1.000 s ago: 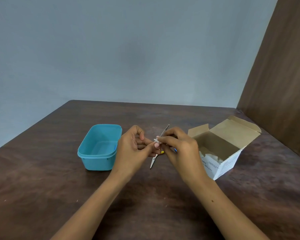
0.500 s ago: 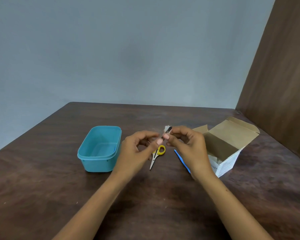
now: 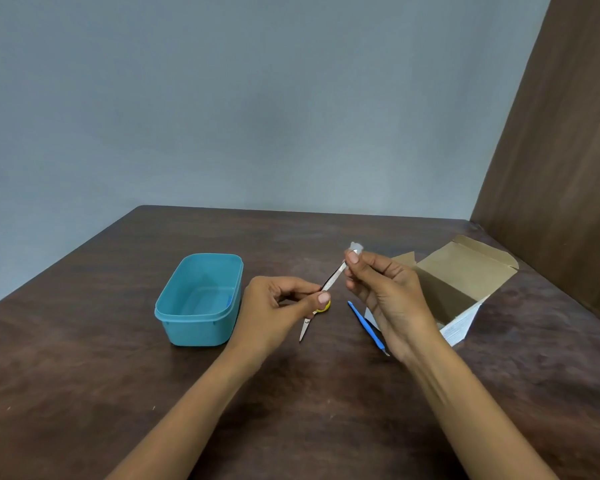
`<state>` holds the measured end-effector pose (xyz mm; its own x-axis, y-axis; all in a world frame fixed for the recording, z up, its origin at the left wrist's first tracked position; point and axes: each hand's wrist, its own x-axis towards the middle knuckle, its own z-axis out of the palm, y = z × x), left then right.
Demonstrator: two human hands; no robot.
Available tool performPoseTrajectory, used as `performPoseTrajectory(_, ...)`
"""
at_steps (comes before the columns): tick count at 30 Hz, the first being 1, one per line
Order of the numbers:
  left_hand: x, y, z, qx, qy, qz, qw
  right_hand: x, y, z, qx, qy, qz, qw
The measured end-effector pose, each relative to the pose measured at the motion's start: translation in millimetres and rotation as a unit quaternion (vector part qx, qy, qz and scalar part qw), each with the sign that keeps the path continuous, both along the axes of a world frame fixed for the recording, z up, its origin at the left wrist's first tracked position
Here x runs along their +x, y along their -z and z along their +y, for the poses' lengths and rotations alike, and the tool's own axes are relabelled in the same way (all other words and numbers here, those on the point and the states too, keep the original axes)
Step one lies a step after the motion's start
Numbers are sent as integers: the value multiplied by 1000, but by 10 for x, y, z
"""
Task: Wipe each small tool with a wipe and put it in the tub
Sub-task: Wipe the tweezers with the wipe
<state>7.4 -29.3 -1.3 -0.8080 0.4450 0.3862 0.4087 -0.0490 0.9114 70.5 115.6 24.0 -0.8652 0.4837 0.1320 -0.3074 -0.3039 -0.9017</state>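
Surface: dark wooden table [image 3: 118, 393], grey wall behind.
Left hand [image 3: 274, 313]: pinching metal tweezers [image 3: 332, 280].
Right hand [image 3: 388, 299]: pinching wipe [image 3: 355, 247] around tweezers' tip.

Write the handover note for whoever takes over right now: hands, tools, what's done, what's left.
Left hand pinches the near end of the tweezers.
Right hand pinches the wipe round their far tip, mid-wipe.
Scissors and blue tool lie on the table, unwiped.
Tub sits left of the hands; something small and blue shows at its inner wall, unclear.
Wipe box stands open on the right.
Left: finish the tweezers, tub them, then the other two.
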Motion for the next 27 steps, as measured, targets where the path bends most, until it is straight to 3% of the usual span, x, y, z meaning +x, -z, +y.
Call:
performPoseTrajectory(6, 8, -20, -28, 24, 7, -6, 1000, -15, 75, -121, 63, -54, -26, 996)
performPoseTrajectory(13, 53, -58, -16, 17, 31, -54, 998, 38, -52, 22, -17, -3, -9, 1000)
performPoseTrajectory(20, 56, -48, -17, 40, 16, -41, 998, 14, 41, -118, 24, -58, -33, 997)
performPoseTrajectory(27, 81, -73, -3, 33, 16, -62, 997, 32, -52, 21, -49, -6, -9, 999)
